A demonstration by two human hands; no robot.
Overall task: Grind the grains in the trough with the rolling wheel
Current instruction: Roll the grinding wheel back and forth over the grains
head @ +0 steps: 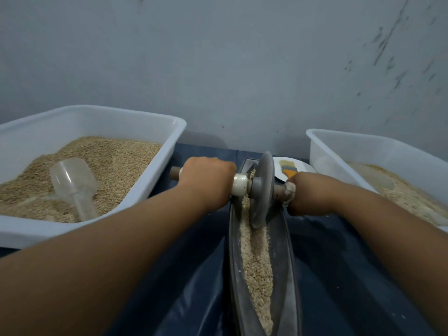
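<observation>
Grey stone rolling wheel [263,190] — upright in long dark boat-shaped trough [289,275], toward its far end | tan crushed grains [257,263] line the trough | left hand [208,180] clenched round the wheel's axle handle [240,184] | right hand [308,192] grasping the opposite end | white plastic tub [92,117] left — holds grain, clear scoop [72,183].

Dim, cool, even light with soft shadows; wide-angle bending at the edges, slight softness throughout
</observation>
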